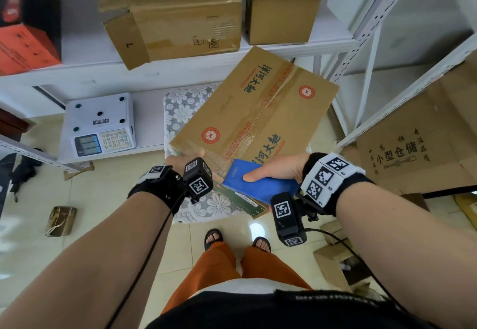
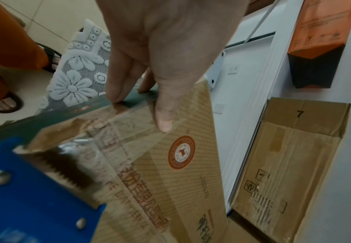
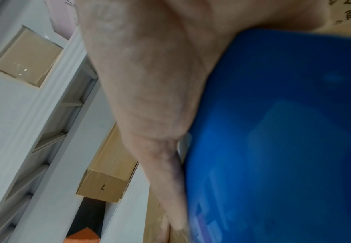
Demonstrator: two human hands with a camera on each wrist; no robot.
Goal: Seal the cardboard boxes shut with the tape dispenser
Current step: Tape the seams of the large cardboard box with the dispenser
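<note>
- Box [image 1: 254, 114] sits tilted on a lace-covered stool [image 1: 180, 111], in front of the low white shelf [image 1: 90, 70]. Flaps closed, clear tape [image 1: 258, 119] along the centre seam, red print showing under it.
- My L hand [image 1: 184, 160] grips the near-left corner of the box: thumb [image 2: 163, 115] flat on the top face, fingers [image 2: 118, 78] wrapped down over the edge onto the dark green side. Clamped on the box, not loose.
- My R hand [image 1: 278, 168] holds the blue dispenser [image 1: 258, 184], thumb across its top plate, palm wrapped round it from the right. Firm grasp.
- Dispenser is at the near edge of the box, right on the seam end. L wrist cam shows its toothed blade [image 2: 66, 174] against the box top, w/ a crinkled bit of tape [image 2: 74, 144] beside it.
- R wrist cam mostly filled by palm + blue body [image 3: 285, 131]; can't see fingers there.
- Around: scale [image 1: 100, 124] w/ keypad on the low shelf, left of the stool. Shelf above carries a box marked 7 [image 1: 170, 13], flap hanging open, another open box [image 1: 284, 5] right of it, and an orange-black carton [image 1: 25, 31] at far left.
- Flat cardboard w/ black print [image 1: 413, 153] leans by the rack at right. More scraps on the tile floor [image 1: 335, 259] near my right foot.
- I'm standing, orange trousers, sandals, feet just short of the stool.
</note>
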